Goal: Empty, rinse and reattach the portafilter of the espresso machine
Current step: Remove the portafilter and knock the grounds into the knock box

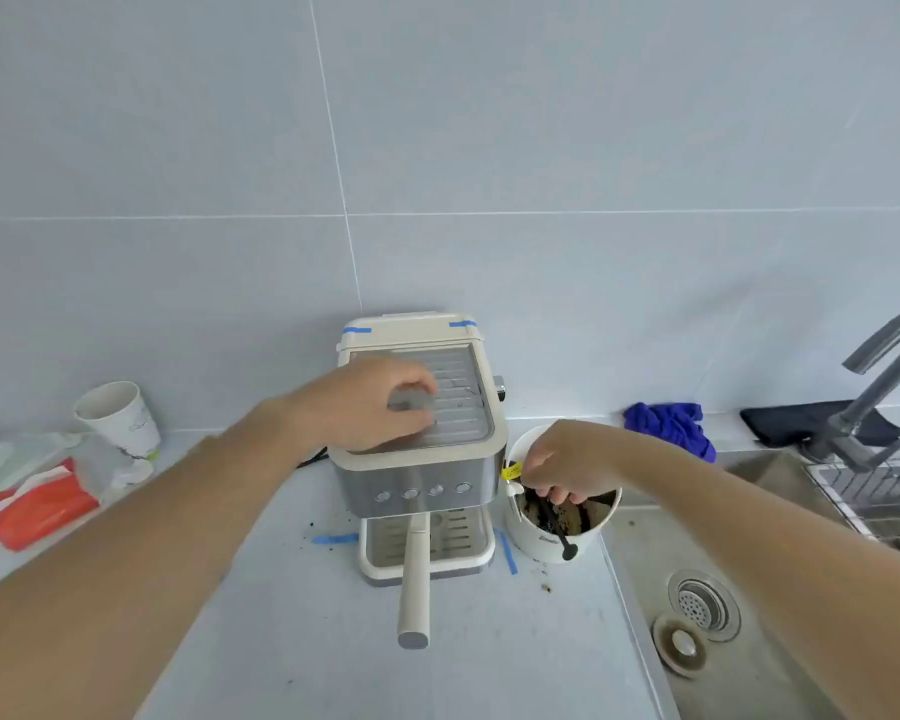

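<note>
Portafilter (414, 579) sits locked in machine (422, 475) (handle toward viewer), both hands elsewhere.

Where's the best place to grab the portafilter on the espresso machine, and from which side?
Grip the portafilter by its long cream handle, near the capped end. It sticks straight out from under the espresso machine toward you, over bare counter, so come from the front and wrap a hand around it. The head is tucked under the machine, out of reach.

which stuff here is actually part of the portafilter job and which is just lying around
Part of the job:
espresso machine
portafilter, locked in the machine
white grounds container
black spoon
sink
tap

Lying about:
paper cup
red packet
purple cloth
black cloth
dish rack
</note>
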Available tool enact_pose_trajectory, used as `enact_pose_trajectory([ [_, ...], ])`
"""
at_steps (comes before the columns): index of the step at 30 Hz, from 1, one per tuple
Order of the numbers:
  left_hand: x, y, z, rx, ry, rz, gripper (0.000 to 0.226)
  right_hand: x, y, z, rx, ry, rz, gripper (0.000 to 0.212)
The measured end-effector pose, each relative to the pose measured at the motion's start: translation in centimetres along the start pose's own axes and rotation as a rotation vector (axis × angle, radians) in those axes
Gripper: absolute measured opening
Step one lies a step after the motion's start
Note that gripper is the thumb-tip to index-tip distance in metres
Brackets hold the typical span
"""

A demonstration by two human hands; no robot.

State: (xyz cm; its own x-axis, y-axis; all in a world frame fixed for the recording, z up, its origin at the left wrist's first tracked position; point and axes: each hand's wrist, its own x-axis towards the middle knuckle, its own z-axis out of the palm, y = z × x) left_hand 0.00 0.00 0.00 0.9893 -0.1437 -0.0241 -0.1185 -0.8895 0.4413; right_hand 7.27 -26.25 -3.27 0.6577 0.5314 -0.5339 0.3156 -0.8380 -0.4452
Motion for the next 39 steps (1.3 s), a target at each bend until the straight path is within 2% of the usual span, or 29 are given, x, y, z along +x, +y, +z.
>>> enact_pose_trajectory([
  [2, 0.1, 0.1, 0.9, -0.059, 0.022, -0.007, 0.047, 0.5, 0.3, 1.7, 0.159, -0.032, 0.047, 0.022],
  [7, 0.1, -0.3, 2.9, -0.162, 0.039, 0.074, 0.049, 0.9, 1.2, 6.6, 0.497, -0.101, 0.062, 0.023],
  [14, 0.0, -1.3, 4.5, 0.085, 0.130, 0.156, 0.058, 2.6, -0.3, 12.6, 0.939, -0.057, 0.092, 0.023],
  [20, 0.1, -1.5, 4.8, 0.086, 0.164, 0.121, 0.072, 4.4, -2.9, 16.4, 1.121, -0.137, 0.063, 0.035],
  [22, 0.1, -1.5, 4.9, 0.053, 0.205, 0.105, 0.073, 4.8, -3.8, 17.2, 1.205, -0.148, 0.070, 0.033],
  [30, 0.3, -1.5, 5.1, 0.050, 0.239, 0.088, 0.072, 5.9, -6.2, 19.6, 1.517, -0.101, 0.102, 0.009],
  [39, 0.2, -1.5, 5.5, 0.064, 0.253, 0.097, 0.074, 6.8, -6.9, 21.0, 1.563, 0.030, 0.140, 0.015],
])
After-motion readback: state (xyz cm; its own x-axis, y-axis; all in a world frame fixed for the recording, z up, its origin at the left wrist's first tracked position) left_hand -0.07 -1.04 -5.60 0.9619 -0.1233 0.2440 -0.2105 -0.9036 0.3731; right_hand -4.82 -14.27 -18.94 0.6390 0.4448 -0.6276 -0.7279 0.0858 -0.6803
